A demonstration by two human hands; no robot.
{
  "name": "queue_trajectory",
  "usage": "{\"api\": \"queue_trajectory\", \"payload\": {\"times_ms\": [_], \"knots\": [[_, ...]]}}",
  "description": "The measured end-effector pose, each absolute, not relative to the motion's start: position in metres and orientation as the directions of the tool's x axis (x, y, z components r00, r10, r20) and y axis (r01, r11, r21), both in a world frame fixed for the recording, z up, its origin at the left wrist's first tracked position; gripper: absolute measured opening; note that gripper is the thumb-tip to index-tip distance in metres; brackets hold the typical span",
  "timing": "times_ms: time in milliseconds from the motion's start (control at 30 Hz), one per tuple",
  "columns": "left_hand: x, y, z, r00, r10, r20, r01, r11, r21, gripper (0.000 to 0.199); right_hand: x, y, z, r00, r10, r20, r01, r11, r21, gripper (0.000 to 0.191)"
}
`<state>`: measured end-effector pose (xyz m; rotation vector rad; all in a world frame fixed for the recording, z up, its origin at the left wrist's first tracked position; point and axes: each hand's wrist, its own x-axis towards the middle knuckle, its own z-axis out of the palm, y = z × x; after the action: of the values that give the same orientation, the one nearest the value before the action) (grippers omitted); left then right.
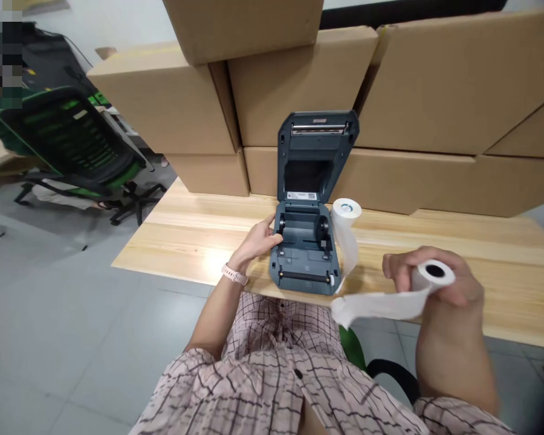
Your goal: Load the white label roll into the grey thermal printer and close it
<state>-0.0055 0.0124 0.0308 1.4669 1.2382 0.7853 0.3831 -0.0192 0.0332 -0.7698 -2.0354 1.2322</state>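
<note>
A dark grey label printer (pixel 306 260) stands on the wooden table with its lid (pixel 317 151) raised. Its roll bay holds no roll. My left hand (pixel 260 238) grips the printer's left side, thumb on the rim and fingers along the outer wall. To the right of the printer, my right hand (pixel 457 272) is closed around a white paper roll (pixel 435 275) with a dark core. A loose strip of paper (pixel 381 305) trails from this roll toward the left. Another white label roll (pixel 347 208) stands just right of the printer, its unrolled strip (pixel 348 248) curling toward the table's front edge.
Large cardboard boxes (pixel 290 90) are stacked along the back of the table (pixel 163 241). At the left, beyond the table's end, are a black and green office chair (pixel 72 145) and part of another person (pixel 4 121). Grey floor tiles (pixel 95 338) lie below.
</note>
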Motion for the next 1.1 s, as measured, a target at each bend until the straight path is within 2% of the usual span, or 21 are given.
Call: {"api": "queue_trajectory", "payload": {"times_ms": [67, 100, 133, 233, 300, 400, 600, 767, 967, 1033, 1100], "knots": [[-0.005, 0.013, 0.029, 0.260, 0.958, -0.120, 0.278, 0.045, 0.960, 0.085, 0.355, -0.023, 0.060, -0.762, 0.607, 0.226, 0.056, 0.409, -0.911, 0.065], [-0.005, 0.013, 0.028, 0.259, 0.959, -0.118, 0.266, 0.047, 0.963, 0.088, 0.335, -0.022, 0.071, -0.804, 0.580, 0.132, 0.153, 0.416, -0.896, 0.058], [-0.005, 0.014, 0.026, 0.257, 0.959, -0.118, 0.251, 0.052, 0.967, 0.090, 0.313, -0.019, 0.080, -0.793, 0.602, 0.097, 0.256, 0.474, -0.843, 0.055], [-0.004, 0.013, 0.019, 0.241, 0.964, -0.111, 0.176, 0.069, 0.982, 0.091, 0.253, 0.000, 0.085, -0.743, 0.657, 0.126, 0.472, 0.648, -0.598, 0.055], [-0.002, 0.011, 0.013, 0.217, 0.971, -0.099, 0.110, 0.077, 0.991, 0.092, 0.229, 0.012, 0.074, -0.747, 0.656, 0.106, 0.549, 0.699, -0.457, 0.058], [0.001, 0.008, 0.008, 0.171, 0.981, -0.093, 0.024, 0.090, 0.996, 0.092, 0.219, 0.019, 0.056, -0.768, 0.638, 0.043, 0.583, 0.727, -0.362, 0.062], [0.005, 0.007, 0.002, 0.113, 0.990, -0.087, -0.044, 0.092, 0.995, 0.088, 0.222, 0.005, 0.046, -0.718, 0.691, 0.084, 0.621, 0.691, -0.370, 0.060], [0.005, 0.006, 0.002, 0.140, 0.987, -0.083, -0.073, 0.094, 0.993, 0.090, 0.224, -0.009, 0.041, -0.723, 0.685, 0.091, 0.606, 0.692, -0.394, 0.057], [0.004, 0.004, 0.002, 0.152, 0.985, -0.078, -0.084, 0.091, 0.992, 0.094, 0.236, -0.032, 0.040, -0.646, 0.753, 0.121, 0.671, 0.637, -0.378, 0.055], [0.004, 0.005, 0.002, 0.152, 0.985, -0.079, -0.083, 0.093, 0.992, 0.094, 0.243, -0.038, 0.041, -0.668, 0.735, 0.117, 0.658, 0.657, -0.368, 0.065], [0.005, 0.005, 0.002, 0.154, 0.984, -0.086, -0.082, 0.099, 0.992, 0.093, 0.251, -0.040, 0.042, -0.720, 0.687, 0.093, 0.620, 0.698, -0.357, 0.090]]}}
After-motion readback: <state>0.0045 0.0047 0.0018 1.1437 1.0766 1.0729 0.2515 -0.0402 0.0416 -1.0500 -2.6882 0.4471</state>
